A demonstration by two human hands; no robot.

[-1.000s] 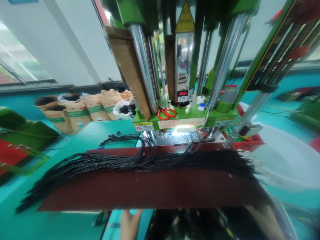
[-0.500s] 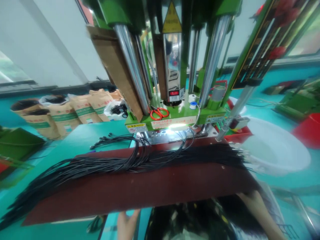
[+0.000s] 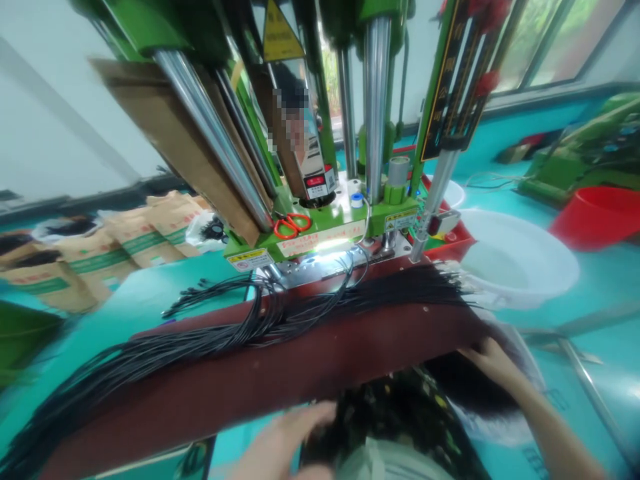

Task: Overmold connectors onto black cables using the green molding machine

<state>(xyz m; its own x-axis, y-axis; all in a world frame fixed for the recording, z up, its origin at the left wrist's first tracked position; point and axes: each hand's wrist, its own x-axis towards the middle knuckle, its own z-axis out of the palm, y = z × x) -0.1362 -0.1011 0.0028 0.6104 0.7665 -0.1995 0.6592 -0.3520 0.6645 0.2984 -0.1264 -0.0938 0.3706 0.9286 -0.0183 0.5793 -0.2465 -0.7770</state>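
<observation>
Long black cables lie in a bundle across a dark red board in front of a green machine. My left hand is blurred below the board's near edge; whether its fingers hold anything is not clear. At the board's right near edge is my right hand, its fingers partly hidden, beside a bag of black material. Some cables loop up to the lit metal plate under the machine.
Orange-handled scissors rest on the machine's green ledge. Paper sacks stand at the left. A white basin and a red bucket are at the right, with a metal frame nearer.
The view has turned to the right, so the machine appears further left. My left hand has moved right and closer to my lap. My right hand stays by the board's right edge.
</observation>
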